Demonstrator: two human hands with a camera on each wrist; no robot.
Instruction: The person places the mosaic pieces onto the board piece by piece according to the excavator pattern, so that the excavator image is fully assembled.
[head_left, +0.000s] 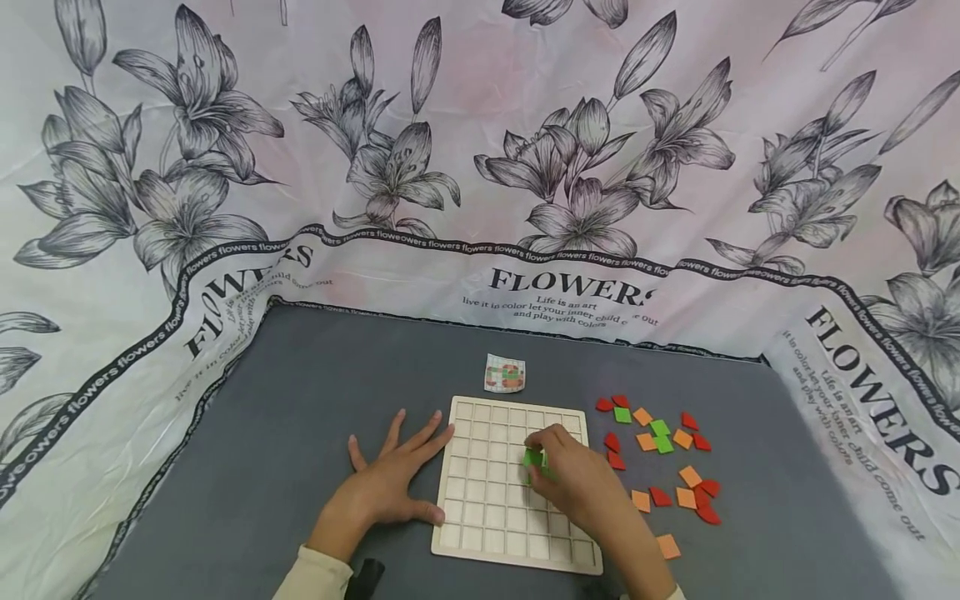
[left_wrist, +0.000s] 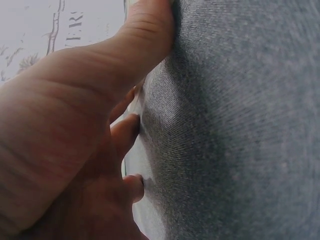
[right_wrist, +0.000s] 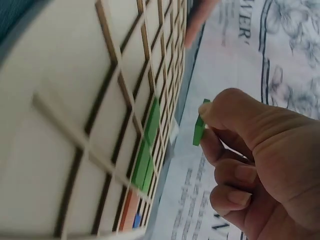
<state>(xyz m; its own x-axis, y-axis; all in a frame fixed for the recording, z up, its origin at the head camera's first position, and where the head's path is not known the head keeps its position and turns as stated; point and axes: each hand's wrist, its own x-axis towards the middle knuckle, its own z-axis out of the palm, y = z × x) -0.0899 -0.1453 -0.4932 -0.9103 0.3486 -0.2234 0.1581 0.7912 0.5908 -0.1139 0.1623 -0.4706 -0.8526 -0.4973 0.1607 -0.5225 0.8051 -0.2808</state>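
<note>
A pale wooden board with a square grid lies on the grey table. Above its right half, my right hand pinches a green tile between thumb and finger, held clear of the board. Green tiles sit in the grid, with an orange tile and a bit of blue near them in the right wrist view. My left hand rests with fingers spread, its fingertips and thumb touching the board's left edge. In the left wrist view, the thumb hides part of the scene.
A small printed pattern card lies beyond the board. Right of it are several loose red, orange and green pieces. A dark object lies by the left sleeve. Flower-printed cloth borders the table.
</note>
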